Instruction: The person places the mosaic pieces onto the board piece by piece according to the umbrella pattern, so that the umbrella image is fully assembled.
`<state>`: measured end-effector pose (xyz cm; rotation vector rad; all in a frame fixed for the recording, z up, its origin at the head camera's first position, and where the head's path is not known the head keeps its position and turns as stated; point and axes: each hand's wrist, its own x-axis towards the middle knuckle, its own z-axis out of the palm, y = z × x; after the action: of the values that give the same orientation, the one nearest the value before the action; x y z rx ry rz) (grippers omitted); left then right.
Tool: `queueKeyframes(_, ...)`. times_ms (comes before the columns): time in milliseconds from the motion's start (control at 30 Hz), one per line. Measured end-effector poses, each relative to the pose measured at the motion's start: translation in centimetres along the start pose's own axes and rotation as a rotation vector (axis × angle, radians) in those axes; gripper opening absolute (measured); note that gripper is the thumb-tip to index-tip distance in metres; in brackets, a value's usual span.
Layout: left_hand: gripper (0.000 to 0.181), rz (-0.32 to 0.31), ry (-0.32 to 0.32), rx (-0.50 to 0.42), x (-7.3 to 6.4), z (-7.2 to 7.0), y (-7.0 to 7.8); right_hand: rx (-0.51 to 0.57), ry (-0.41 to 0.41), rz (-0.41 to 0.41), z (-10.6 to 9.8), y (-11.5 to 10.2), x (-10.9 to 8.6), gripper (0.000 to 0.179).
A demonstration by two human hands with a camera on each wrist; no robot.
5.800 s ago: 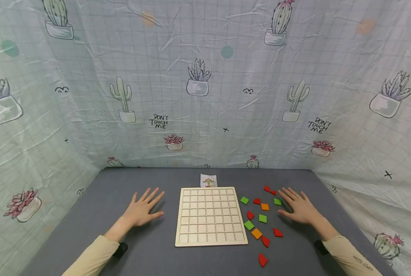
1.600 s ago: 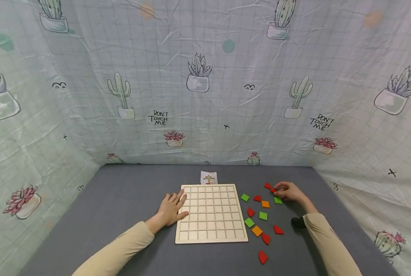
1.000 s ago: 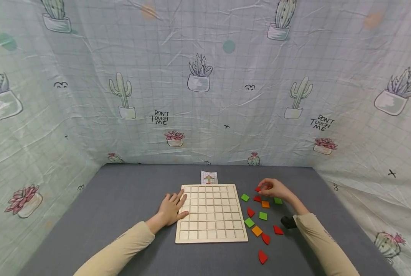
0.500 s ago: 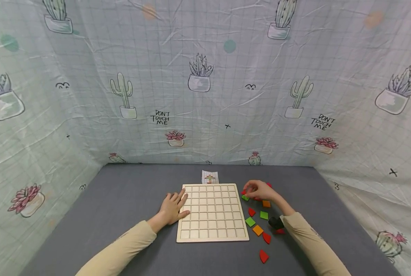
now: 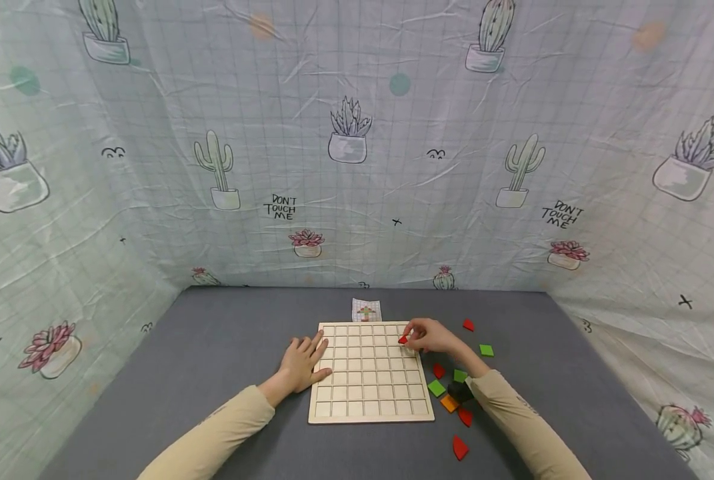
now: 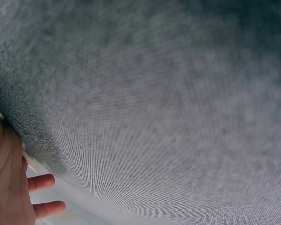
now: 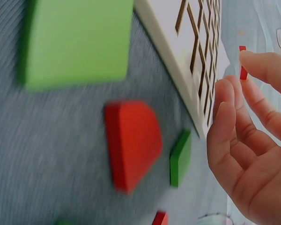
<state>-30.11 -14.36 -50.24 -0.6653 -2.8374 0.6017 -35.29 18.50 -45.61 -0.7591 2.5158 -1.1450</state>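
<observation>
Right of the right hand (image 5: 431, 335) and its fingers, on the grey table (image 5: 255, 320), lie a red piece (image 5: 468, 325) and a green square (image 5: 486, 350). Nearer the person than those fingers, off the board (image 5: 357, 407), are two more green squares (image 5: 437, 388), one orange square (image 5: 449, 403) and three other red pieces (image 5: 461, 448); a black wrist device (image 5: 460, 392) crowds them. Left of the right fingers, beyond the board, lies a printed card (image 5: 366, 310). Left hand (image 5: 299, 365): fingers spread, resting on the board's left edge. Held red piece (image 5: 403, 339): pinched between right thumb and index finger, over the board's far right area; contact with it cannot be told. Backdrop cloth (image 5: 393, 187), beyond all fingers: "DON'T TOUCH ME", twice in full.
</observation>
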Motion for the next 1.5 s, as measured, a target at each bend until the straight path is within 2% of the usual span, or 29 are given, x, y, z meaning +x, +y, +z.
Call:
queueKeyframes(67,0.070,0.001,0.002,-0.004,0.1,0.1,0.0,0.010,0.001,0.001,0.4,-0.3,0.4,0.022)
queueKeyframes(133,0.069,0.004,0.001,-0.009,0.0,-0.4,0.0,0.013,-0.001,-0.001,0.8,-0.6,0.7,0.022)
queueKeyframes(167,0.069,-0.003,-0.039,-0.014,-0.4,-1.6,0.1,0.017,-0.003,0.001,0.9,-0.7,0.9,0.022)
queueKeyframes(300,0.067,-0.003,-0.037,-0.015,-0.7,-2.7,0.1,0.028,-0.004,0.008,1.6,-1.1,1.8,0.023)
queueKeyframes(567,0.067,-0.003,-0.061,-0.031,-0.8,-3.0,0.0,0.046,-0.007,0.041,3.0,-2.1,3.5,0.020)
queueKeyframes(833,0.067,-0.015,-0.063,-0.007,-0.8,-2.9,0.1,0.035,-0.019,0.028,4.0,-3.1,4.7,0.020)
queueKeyframes(1267,0.067,-0.006,-0.073,-0.030,-0.9,-2.9,0.1,0.038,0.019,0.095,5.0,-3.8,5.7,0.019)
queueKeyframes(1500,0.067,-0.013,-0.071,-0.036,-1.0,-2.8,0.1,0.044,-0.053,0.091,4.9,-3.7,6.1,0.020)
